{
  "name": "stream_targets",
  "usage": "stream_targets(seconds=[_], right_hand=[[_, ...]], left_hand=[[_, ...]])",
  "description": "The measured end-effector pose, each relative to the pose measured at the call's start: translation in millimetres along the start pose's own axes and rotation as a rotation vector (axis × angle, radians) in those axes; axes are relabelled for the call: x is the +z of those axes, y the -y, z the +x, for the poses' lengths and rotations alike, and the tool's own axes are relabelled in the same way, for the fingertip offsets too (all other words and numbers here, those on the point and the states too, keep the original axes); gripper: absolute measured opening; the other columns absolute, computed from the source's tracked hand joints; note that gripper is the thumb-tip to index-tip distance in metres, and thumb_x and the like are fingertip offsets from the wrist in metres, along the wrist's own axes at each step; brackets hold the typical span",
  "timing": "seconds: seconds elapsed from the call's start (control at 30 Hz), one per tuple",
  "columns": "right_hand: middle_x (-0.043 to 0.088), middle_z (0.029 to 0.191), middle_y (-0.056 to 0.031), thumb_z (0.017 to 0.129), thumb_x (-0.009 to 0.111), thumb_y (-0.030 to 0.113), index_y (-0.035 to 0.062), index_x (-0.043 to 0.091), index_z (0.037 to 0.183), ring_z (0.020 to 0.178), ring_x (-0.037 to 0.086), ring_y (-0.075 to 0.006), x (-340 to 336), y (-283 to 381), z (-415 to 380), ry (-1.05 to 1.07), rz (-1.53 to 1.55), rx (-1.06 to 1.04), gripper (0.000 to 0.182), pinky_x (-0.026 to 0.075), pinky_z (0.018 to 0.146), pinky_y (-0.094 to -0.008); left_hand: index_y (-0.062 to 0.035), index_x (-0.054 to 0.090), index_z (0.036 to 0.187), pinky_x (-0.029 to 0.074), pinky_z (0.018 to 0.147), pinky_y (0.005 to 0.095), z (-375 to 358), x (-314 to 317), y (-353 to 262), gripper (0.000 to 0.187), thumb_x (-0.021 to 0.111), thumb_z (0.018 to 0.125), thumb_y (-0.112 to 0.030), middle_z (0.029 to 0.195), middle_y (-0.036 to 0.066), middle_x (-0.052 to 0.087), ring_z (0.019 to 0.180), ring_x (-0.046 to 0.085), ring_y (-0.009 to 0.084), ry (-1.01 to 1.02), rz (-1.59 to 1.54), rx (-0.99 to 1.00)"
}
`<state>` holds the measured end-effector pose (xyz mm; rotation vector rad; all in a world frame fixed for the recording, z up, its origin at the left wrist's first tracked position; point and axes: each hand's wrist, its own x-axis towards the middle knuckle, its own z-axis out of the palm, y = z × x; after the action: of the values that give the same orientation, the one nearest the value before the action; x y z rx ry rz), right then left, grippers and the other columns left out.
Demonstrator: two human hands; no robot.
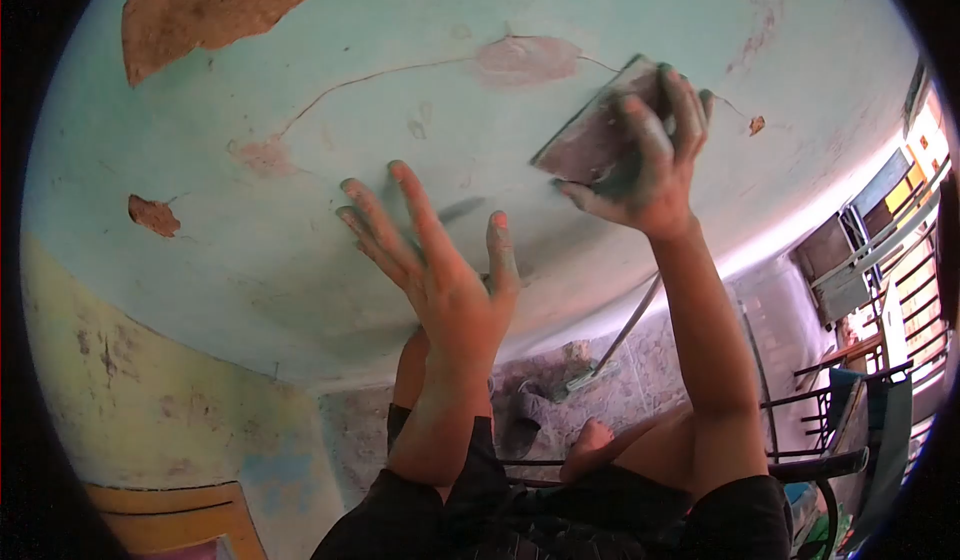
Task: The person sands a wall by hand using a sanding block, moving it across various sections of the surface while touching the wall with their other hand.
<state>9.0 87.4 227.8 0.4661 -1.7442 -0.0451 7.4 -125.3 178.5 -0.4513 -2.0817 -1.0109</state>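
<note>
My right hand [655, 165] grips a flat rectangular plate [598, 140], smeared grey-brown, with its long edge at the pale green wall [400, 30]. The thumb is low on the plate and the fingers bend over its upper right part. My left hand [440, 270] is open, fingers spread, close to the wall and holding nothing. Both hands have pale smears on the fingers. A thin crack crosses the wall above them. Pinkish patches lie along it, one [528, 61] left of the plate and another [265, 156] farther left.
Brown bare spots [215, 10] show where paint has come off. Below, a long-handled tool [628, 328] leans over the stained floor [650, 365], near a dark shoe [524, 420]. Chairs and metal bars [915, 310] stand at right. An orange-framed panel [180, 515] is at lower left.
</note>
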Motion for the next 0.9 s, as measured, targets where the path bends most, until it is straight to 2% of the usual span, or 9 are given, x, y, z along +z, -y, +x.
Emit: stream_targets(seconds=[0.17,0.2,0.27,0.37,0.5,0.57,0.63,0.73,0.9], right_hand=[[0.042,0.146,-0.0168,0.060,0.083,0.054,0.0300,0.059,0.130,0.132,0.039,-0.0379,4.7,2.9,-13.7,0.145,-0.034,-0.184,0.078,0.016,0.114,-0.0619],[0.042,0.146,-0.0168,0.060,0.083,0.054,0.0300,0.059,0.130,0.132,0.039,-0.0379,3.7,0.0,-10.9,0.133,-0.047,-0.175,0.078,0.016,0.114,-0.0619],[0.042,0.145,-0.0168,0.059,0.083,0.055,0.0325,0.058,0.130,0.130,0.042,-0.0367,-1.0,-3.7,-6.0,-0.026,-0.019,0.067,0.079,0.016,0.114,-0.0615],[0.043,0.145,-0.0164,0.058,0.082,0.056,0.0327,0.059,0.130,0.128,0.044,-0.0365,2.2,6.5,-6.1,-0.044,-0.011,0.080,0.079,0.017,0.115,-0.0607],[0.043,0.145,-0.0156,0.057,0.083,0.056,0.0334,0.058,0.131,0.129,0.043,-0.0359,0.3,-0.7,-7.7,0.090,-0.034,-0.085,0.081,0.018,0.115,-0.0596],[0.042,0.146,-0.0158,0.056,0.083,0.056,0.0333,0.058,0.132,0.130,0.042,-0.0356,-7.5,-9.6,-0.8,0.034,-0.058,0.036,0.083,0.017,0.115,-0.0597],[0.041,0.147,-0.0161,0.057,0.082,0.057,0.0330,0.057,0.132,0.131,0.042,-0.0360,0.2,-6.8,2.4,-0.103,0.003,0.097,0.083,0.016,0.115,-0.0600],[0.040,0.148,-0.0152,0.062,0.079,0.058,0.0336,0.057,0.133,0.132,0.042,-0.0333,1.2,6.5,-7.5,0.126,-0.040,-0.099,0.078,0.014,0.115,-0.0612],[0.040,0.149,-0.0155,0.062,0.080,0.057,0.0323,0.056,0.134,0.132,0.041,-0.0328,-3.4,-5.5,-5.1,0.087,-0.028,-0.031,0.079,0.015,0.115,-0.0616]], left_hand=[[-0.0024,0.023,0.152,0.015,0.112,0.0623,1.3,7.7,3.2,0.079,0.063,0.091,-0.034,0.156,0.032,0.004,0.144,0.005,0.0496,-0.115,-0.177,0.049],[-0.0016,0.026,0.151,0.015,0.111,0.0641,0.7,10.6,6.0,0.078,0.064,0.091,-0.034,0.155,0.032,0.006,0.144,0.006,0.0512,-0.143,-0.170,0.060],[-0.0007,0.028,0.150,0.014,0.110,0.0660,1.5,12.8,7.5,0.078,0.064,0.090,-0.035,0.155,0.033,0.008,0.143,0.007,0.0527,-0.165,-0.168,0.071],[-0.0002,0.028,0.150,0.014,0.110,0.0662,-0.1,13.8,6.0,0.078,0.063,0.090,-0.037,0.155,0.033,0.008,0.143,0.007,0.0529,-0.166,-0.108,0.067],[-0.0021,0.025,0.151,0.014,0.111,0.0652,-0.5,11.7,9.3,0.080,0.064,0.091,-0.038,0.155,0.032,0.007,0.143,0.007,0.0522,-0.143,-0.035,0.072],[-0.0043,0.022,0.152,0.015,0.111,0.0643,-1.9,11.6,9.4,0.082,0.064,0.091,-0.038,0.156,0.032,0.005,0.144,0.005,0.0511,-0.112,-0.017,0.066],[0.0001,0.028,0.150,0.015,0.111,0.0651,-0.3,13.0,7.5,0.079,0.062,0.090,-0.041,0.155,0.032,0.010,0.142,0.010,0.0536,-0.158,-0.052,0.061],[0.0006,0.027,0.150,0.015,0.111,0.0648,-0.7,14.7,5.9,0.080,0.062,0.090,-0.041,0.155,0.032,0.011,0.142,0.010,0.0534,-0.163,-0.029,0.050],[0.0011,0.026,0.149,0.014,0.111,0.0656,-0.8,14.4,10.3,0.081,0.062,0.090,-0.039,0.155,0.031,0.012,0.142,0.010,0.0541,-0.158,0.004,0.089]])
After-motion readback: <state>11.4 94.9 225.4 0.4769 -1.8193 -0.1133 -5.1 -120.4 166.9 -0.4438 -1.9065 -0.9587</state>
